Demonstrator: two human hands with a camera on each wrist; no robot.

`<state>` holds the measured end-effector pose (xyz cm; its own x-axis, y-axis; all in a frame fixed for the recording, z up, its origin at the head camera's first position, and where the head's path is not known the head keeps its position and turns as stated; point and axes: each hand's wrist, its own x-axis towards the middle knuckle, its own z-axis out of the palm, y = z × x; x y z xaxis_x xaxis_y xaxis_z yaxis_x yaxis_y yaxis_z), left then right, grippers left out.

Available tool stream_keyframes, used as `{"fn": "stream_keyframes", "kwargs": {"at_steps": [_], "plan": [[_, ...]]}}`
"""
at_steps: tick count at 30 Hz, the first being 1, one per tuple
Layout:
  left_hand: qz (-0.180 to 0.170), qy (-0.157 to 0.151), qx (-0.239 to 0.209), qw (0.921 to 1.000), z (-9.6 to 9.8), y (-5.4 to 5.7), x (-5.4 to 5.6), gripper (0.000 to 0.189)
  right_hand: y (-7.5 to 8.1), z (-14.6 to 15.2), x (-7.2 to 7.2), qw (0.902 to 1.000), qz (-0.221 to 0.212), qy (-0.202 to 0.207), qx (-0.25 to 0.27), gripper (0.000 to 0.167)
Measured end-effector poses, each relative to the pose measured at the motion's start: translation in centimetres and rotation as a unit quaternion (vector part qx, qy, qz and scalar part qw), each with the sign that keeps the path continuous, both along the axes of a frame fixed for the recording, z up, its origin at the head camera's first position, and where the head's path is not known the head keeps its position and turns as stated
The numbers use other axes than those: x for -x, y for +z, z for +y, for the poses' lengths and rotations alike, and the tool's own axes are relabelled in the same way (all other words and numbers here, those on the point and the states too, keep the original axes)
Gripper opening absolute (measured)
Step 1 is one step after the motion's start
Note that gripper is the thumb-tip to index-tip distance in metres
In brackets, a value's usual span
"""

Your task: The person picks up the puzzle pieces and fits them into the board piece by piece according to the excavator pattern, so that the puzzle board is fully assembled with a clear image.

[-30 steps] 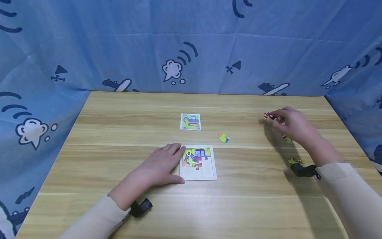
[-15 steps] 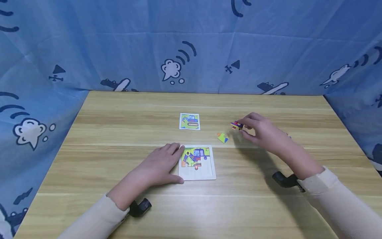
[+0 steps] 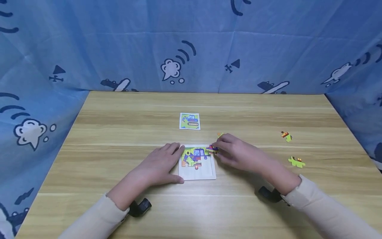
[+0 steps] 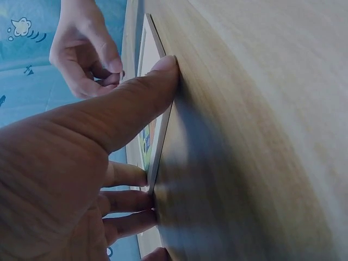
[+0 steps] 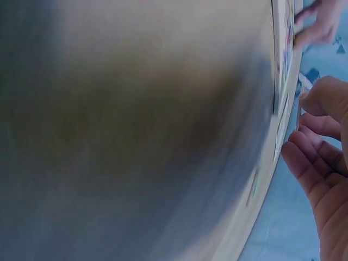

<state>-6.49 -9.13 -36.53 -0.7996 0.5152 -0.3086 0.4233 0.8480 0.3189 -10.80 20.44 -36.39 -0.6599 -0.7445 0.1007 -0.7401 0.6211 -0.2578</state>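
A square white puzzle board (image 3: 199, 174) lies on the wooden table, its upper part filled with joined pieces that show a blue digger. My left hand (image 3: 149, 166) rests along its left side, thumb at the near corner and fingertips by the far corner. Between thumb and fingers my right hand (image 3: 238, 153) pinches a puzzle piece (image 3: 212, 149) with a striped dark edge and red parts. The piece overlaps the board's upper right corner in the head view. From the right wrist view, the pinched piece (image 5: 298, 115) appears edge-on as a thin slab.
A small picture card (image 3: 189, 121) of the digger lies behind the board. One green-orange piece (image 3: 220, 134) is partly covered by my right hand. Two more loose pieces, one red-green (image 3: 286, 136) and one green (image 3: 296, 162), lie to the right. A blue printed curtain (image 3: 203, 49) hangs behind the table.
My right hand has carried the striped puzzle piece leftward from the table's right side to the board's upper right corner. Two loose pieces on the right are now uncovered. My left hand stays put.
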Motion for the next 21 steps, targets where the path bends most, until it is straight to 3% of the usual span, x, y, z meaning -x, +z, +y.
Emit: {"fn": "stream_keyframes", "kwargs": {"at_steps": [10, 21], "plan": [[-0.002, 0.001, 0.002, 1.0, 0.2, 0.1, 0.0, 0.103, -0.2, -1.4, -1.8, 0.9978, -0.035, 0.043, -0.036, 0.04], [0.001, -0.002, 0.004, 1.0, 0.1, 0.1, 0.1, 0.103, -0.2, -2.1, -2.0, 0.9967, -0.016, 0.051, -0.062, 0.041]]}}
